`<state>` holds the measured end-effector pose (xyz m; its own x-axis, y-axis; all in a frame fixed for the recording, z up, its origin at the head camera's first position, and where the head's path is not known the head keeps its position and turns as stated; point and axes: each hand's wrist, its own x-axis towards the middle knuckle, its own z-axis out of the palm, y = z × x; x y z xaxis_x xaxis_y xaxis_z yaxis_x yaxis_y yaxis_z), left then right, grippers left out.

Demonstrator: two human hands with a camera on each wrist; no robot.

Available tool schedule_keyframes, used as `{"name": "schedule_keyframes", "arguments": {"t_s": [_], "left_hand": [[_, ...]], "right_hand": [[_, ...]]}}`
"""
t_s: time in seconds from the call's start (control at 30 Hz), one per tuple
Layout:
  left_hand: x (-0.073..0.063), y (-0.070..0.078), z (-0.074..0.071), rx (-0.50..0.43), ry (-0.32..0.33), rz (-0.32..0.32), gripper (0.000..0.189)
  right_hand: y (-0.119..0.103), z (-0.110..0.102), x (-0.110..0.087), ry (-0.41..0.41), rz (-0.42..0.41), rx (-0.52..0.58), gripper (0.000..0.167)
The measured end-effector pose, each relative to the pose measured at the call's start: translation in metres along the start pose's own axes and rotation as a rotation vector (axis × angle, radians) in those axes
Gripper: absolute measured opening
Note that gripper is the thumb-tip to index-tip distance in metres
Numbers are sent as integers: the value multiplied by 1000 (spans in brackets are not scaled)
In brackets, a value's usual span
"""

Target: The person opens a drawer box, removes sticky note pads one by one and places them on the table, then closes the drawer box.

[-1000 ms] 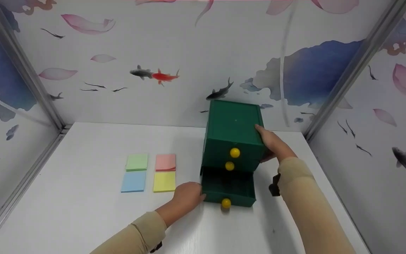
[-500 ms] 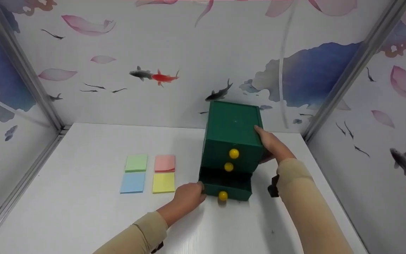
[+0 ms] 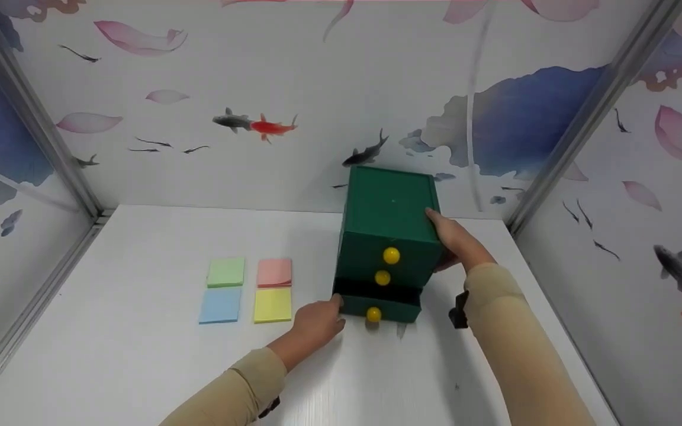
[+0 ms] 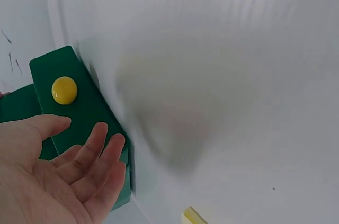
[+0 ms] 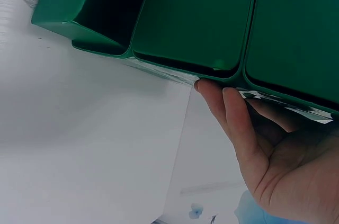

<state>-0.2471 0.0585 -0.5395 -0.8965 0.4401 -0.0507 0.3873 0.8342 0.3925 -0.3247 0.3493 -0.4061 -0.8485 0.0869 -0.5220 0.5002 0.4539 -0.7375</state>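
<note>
A green drawer cabinet (image 3: 392, 204) with yellow knobs stands on the white table near the back wall. Its bottom drawer (image 3: 388, 310) sticks partway out at the front, while the two drawers above are in. My left hand (image 3: 316, 322) is at the left front corner of that drawer. In the left wrist view its fingers (image 4: 98, 147) are loosely bent beside the drawer front. Against the cabinet's right side lies my right hand (image 3: 458, 241), one fingertip reaching the top edge. The right wrist view has its fingers (image 5: 238, 118) pressed to that side.
Left of the cabinet lie sticky note pads in green (image 3: 226, 273), pink (image 3: 274, 273), blue (image 3: 220, 305) and yellow (image 3: 273, 305). Patterned wall panels with metal corner posts (image 3: 595, 118) enclose the white table (image 3: 122, 331) at back and sides.
The bottom drawer has slid inward, toward the back, with my left hand at its corner. My right hand stays against the cabinet's side. The note pads have not moved.
</note>
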Motion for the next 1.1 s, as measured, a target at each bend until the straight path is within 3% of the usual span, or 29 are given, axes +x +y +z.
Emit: {"name": "schedule_keyframes", "arguments": {"t_s": [0.6, 1.1], "left_hand": [[15, -3, 2, -24, -34, -28, 50], [24, -2, 1, 4, -25, -42, 52]], "right_hand": [[-2, -1, 3, -10, 5, -11, 93], [-1, -2, 1, 9, -13, -27, 94]]}}
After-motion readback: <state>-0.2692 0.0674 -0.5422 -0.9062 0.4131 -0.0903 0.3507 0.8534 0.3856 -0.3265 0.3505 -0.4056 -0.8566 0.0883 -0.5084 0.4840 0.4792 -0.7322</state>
